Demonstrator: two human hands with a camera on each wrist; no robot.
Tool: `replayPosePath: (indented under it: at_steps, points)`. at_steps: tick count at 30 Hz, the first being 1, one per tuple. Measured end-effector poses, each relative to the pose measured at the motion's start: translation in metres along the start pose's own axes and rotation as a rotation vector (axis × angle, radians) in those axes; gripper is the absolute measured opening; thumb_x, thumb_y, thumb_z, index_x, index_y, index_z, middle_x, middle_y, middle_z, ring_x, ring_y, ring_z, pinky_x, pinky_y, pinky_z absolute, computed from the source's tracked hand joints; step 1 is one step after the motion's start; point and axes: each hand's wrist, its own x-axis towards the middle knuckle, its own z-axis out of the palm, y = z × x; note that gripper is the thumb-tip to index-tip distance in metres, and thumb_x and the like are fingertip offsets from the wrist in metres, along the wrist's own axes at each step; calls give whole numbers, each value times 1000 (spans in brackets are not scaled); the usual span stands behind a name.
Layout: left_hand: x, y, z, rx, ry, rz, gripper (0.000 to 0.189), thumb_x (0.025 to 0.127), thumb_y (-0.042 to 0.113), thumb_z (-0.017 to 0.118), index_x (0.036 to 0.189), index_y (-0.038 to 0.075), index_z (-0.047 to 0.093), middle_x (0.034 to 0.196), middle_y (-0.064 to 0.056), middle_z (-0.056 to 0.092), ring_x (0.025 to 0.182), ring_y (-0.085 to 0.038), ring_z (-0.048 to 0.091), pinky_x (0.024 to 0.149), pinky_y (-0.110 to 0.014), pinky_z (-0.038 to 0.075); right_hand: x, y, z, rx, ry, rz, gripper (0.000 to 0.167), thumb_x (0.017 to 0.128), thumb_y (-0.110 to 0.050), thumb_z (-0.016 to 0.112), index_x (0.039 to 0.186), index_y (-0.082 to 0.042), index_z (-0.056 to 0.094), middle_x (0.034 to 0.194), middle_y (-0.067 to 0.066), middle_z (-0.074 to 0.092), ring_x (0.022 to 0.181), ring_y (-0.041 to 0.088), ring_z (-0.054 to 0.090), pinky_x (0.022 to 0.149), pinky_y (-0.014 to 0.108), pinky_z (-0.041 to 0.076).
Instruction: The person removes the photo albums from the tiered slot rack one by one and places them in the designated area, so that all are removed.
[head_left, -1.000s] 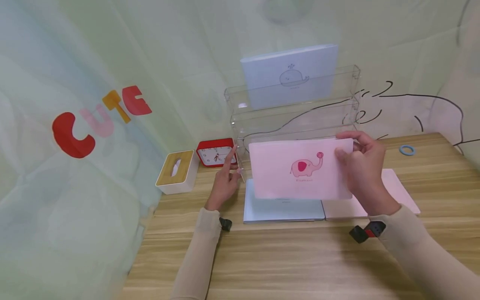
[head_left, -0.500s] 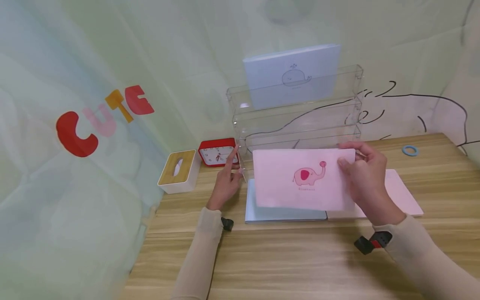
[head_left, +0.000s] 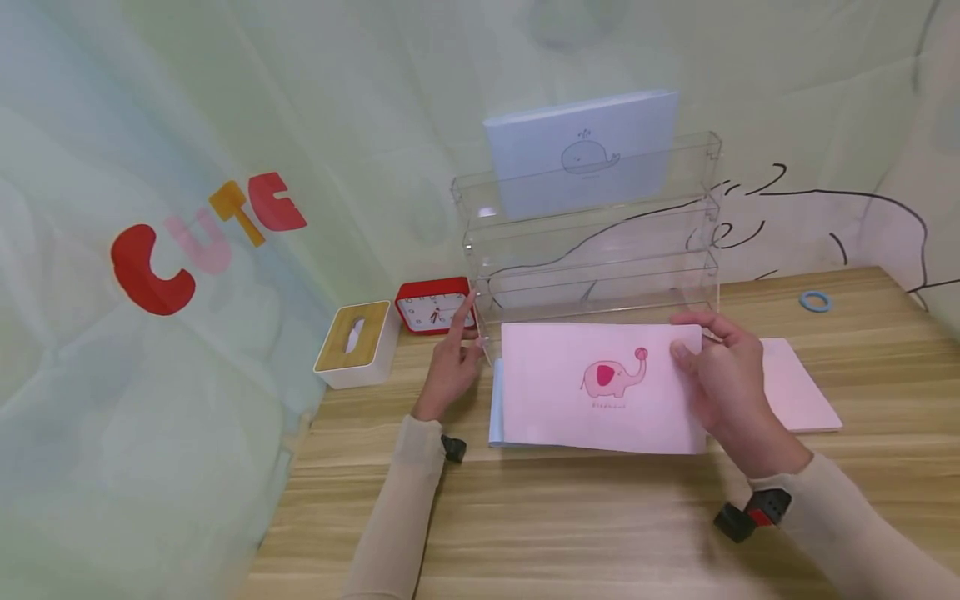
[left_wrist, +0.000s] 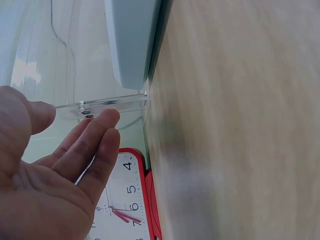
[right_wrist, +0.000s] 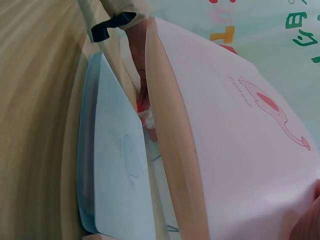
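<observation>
My right hand (head_left: 731,367) pinches the upper right edge of a pink notebook (head_left: 540,383) with an elephant drawing, its cover facing me. It is held in front of the clear acrylic rack (head_left: 592,283), above a blue notebook (head_left: 496,417) and a second pink one (head_left: 798,387) lying on the table. In the right wrist view, a gap separates the held pink notebook (right_wrist: 225,130) from the blue notebook (right_wrist: 117,150). At the rack's left side, my left hand (head_left: 450,367) holds the clear side panel (left_wrist: 112,102) between thumb and fingers.
A blue notebook with a whale (head_left: 585,158) stands in the rack's top tier. Left of the rack are a red alarm clock (head_left: 435,307) and a tissue box (head_left: 356,342). A blue ring (head_left: 815,301) lies at the table's right, with a curtain behind (head_left: 360,125).
The pink elephant notebook has come down with my right hand, covering more of the blue notebook beneath and uncovering the rack's lower tier. My left hand stays at the rack's side.
</observation>
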Motion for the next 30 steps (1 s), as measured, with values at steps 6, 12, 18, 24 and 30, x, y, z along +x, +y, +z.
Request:
replayPosePath:
  at_steps: [6, 12, 18, 24, 30]
  points:
    - [0, 0, 0, 11, -2, -7, 84, 111, 15, 57, 169, 53, 10, 137, -18, 66, 120, -32, 70, 93, -47, 63, -4, 8, 0, 21, -30, 44, 36, 103, 3, 60, 114, -28, 76, 103, -13, 71, 97, 7, 69, 82, 19, 58]
    - [0, 0, 0, 11, -3, -11, 85, 110, 13, 58, 169, 52, 11, 136, -19, 66, 121, -35, 70, 95, -50, 63, -9, 14, 1, 45, -61, 60, 41, 102, 5, 59, 103, -31, 78, 89, -12, 74, 88, 6, 69, 78, 20, 57]
    - [0, 0, 0, 3, -8, -15, 85, 110, 15, 57, 168, 56, 10, 138, -18, 65, 124, -35, 69, 100, -52, 62, -15, 25, 0, 25, -99, 123, 39, 104, 2, 58, 107, -32, 79, 101, -8, 68, 93, 9, 67, 81, 20, 55]
    - [0, -1, 0, -10, 4, 6, 83, 110, 14, 57, 170, 50, 13, 137, -18, 66, 124, -34, 69, 99, -52, 62, -21, 36, -1, -4, -125, 159, 39, 105, -1, 57, 109, -34, 78, 111, -4, 65, 95, 11, 70, 83, 21, 58]
    - [-1, 0, 0, -5, -1, -8, 83, 110, 14, 57, 170, 50, 13, 136, -18, 65, 120, -36, 72, 99, -52, 63, -26, 47, -3, -18, -147, 197, 35, 107, -3, 55, 120, -28, 75, 113, -5, 69, 95, 11, 73, 84, 21, 61]
